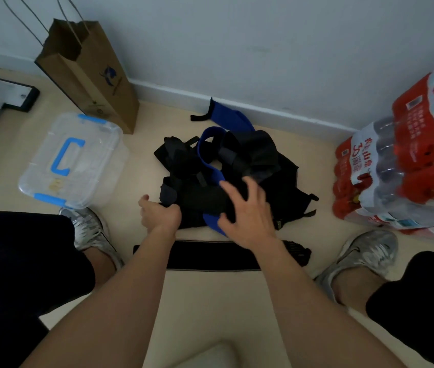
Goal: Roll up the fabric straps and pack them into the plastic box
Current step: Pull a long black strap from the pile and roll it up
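Straps [247, 158] of black fabric lie tangled in one heap on the beige floor [210, 301], straight ahead of you and between your feet and the wall. A blue strap [212, 166] winds through the heap, and a blue length with a black tab runs out at the far side toward the skirting board [184, 98].

Your left hand [158, 215] is clenched on a black strap at the near left edge of the heap, fingers curled round the fabric. Your right hand [247, 216] lies on top of the near right part of the heap, fingers splayed and only slightly bent, pressing on black fabric just above a fold of the blue strap. One long black strap [210, 254] lies flat and straight across the floor just nearer to you than the heap, passing under both forearms.

The clear plastic box [96, 144], with blue latches and a blue handle and its lid on, sits on the floor to your left, well apart from the heap and just beside your left shoe [91, 229]. Your right shoe [362, 253] is on the other side.

A brown paper bag [88, 75] stands behind the box against the wall. Shrink-wrapped packs of bottled water [401, 168] with red labels are stacked at the right.
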Demonstrator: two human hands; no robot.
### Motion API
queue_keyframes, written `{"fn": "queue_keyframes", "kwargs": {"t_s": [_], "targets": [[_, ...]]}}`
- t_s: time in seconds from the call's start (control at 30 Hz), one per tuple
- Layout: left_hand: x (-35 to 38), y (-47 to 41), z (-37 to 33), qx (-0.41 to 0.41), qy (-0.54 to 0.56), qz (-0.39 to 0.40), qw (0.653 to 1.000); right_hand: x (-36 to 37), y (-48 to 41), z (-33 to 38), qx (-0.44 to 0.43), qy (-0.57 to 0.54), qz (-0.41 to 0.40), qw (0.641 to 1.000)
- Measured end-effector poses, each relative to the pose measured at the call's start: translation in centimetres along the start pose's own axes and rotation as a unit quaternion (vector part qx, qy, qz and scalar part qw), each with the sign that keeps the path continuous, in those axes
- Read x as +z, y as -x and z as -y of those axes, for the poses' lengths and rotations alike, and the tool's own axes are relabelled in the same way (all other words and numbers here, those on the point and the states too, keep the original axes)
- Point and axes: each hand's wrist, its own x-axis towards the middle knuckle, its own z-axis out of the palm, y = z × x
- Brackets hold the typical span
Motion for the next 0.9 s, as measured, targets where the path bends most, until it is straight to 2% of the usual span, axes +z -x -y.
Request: {"fn": "queue_keyframes", "kwargs": {"t_s": [0.1,0.17,0.2,0.23,0.3,0.37,0.43,0.5,0.53,0.6,0.67,0.73,0.77,0.83,0.9], "targets": [[0.0,-1.2,0.4,-0.007,0.041,0.087,0.995,2.3,-1.1,1.9,0.027,0.023,0.162,0.986],[0.4,-1.5,0.4,0.023,0.001,0.121,0.992,3.0,-1.3,1.8,0.070,0.033,0.206,0.976],[0.7,-1.5,0.1,0.034,-0.010,0.133,0.990,2.8,-1.5,1.5,0.084,0.014,0.183,0.979],[0.9,-1.5,-0.2,0.043,-0.012,0.140,0.989,2.3,-1.6,1.1,0.087,-0.012,0.128,0.988],[1.4,-1.6,-1.0,0.056,-0.019,0.139,0.989,0.7,-2.2,0.6,0.063,-0.054,-0.042,0.996],[1.8,-1.6,-2.1,0.063,-0.014,0.140,0.988,-1.3,-3.8,0.5,0.018,-0.044,-0.190,0.981],[2.3,-1.3,-3.5,0.092,0.005,0.120,0.989,-3.5,-5.8,0.5,0.005,-0.024,-0.280,0.960],[2.8,-0.9,-5.1,0.124,0.015,0.086,0.988,-4.9,-7.6,-0.2,0.044,-0.009,-0.317,0.948],[3.0,-0.7,-6.0,0.133,0.020,0.073,0.988,-5.2,-8.2,-1.1,0.103,-0.007,-0.303,0.947],[3.2,-0.3,-7.7,0.149,0.025,0.045,0.988,-5.4,-8.5,-4.1,0.253,-0.054,-0.220,0.940],[3.0,0.1,-8.7,0.177,0.029,0.008,0.984,-5.3,-7.5,-7.1,0.356,-0.190,-0.123,0.907],[2.5,0.6,-8.8,0.195,0.041,-0.004,0.980,-4.6,-6.0,-9.2,0.365,-0.319,-0.045,0.873],[2.4,0.9,-8.6,0.192,0.046,0.001,0.980,-4.1,-5.3,-9.4,0.358,-0.330,-0.017,0.873],[2.5,1.3,-7.8,0.159,0.019,0.008,0.987,-3.0,-4.9,-9.1,0.362,-0.292,-0.006,0.885],[3.0,1.8,-6.7,0.100,-0.049,0.002,0.994,-2.5,-5.2,-8.2,0.359,-0.253,-0.032,0.898]]}}
